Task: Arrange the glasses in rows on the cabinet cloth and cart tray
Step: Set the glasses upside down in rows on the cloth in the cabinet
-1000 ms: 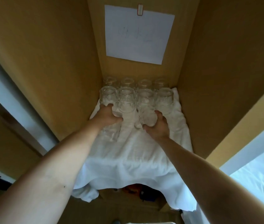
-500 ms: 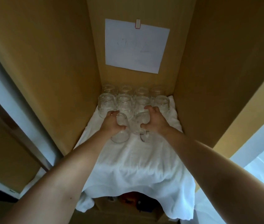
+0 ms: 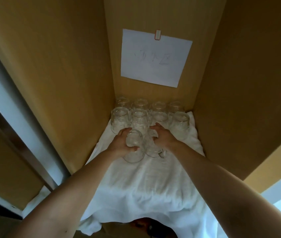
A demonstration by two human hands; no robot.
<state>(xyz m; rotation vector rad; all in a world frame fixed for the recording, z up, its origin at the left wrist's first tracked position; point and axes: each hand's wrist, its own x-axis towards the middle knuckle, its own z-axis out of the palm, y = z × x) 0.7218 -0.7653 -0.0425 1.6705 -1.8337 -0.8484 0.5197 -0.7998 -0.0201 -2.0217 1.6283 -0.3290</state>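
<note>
Several clear glasses stand upside down in two rows at the back of the white cloth inside the wooden cabinet; the nearer row's right glass and left glass are plain to see. My left hand grips an inverted glass in front of the rows. My right hand grips a second glass right beside it. The two held glasses nearly touch.
Cabinet walls close in on both sides. A white paper sheet is clipped to the back panel. The cloth hangs over the shelf's front edge. A pale door frame stands at the left.
Both hands have drawn together toward the middle of the cloth with their glasses, in front of the second row. The camera has tilted so the paper sits lower in view.
</note>
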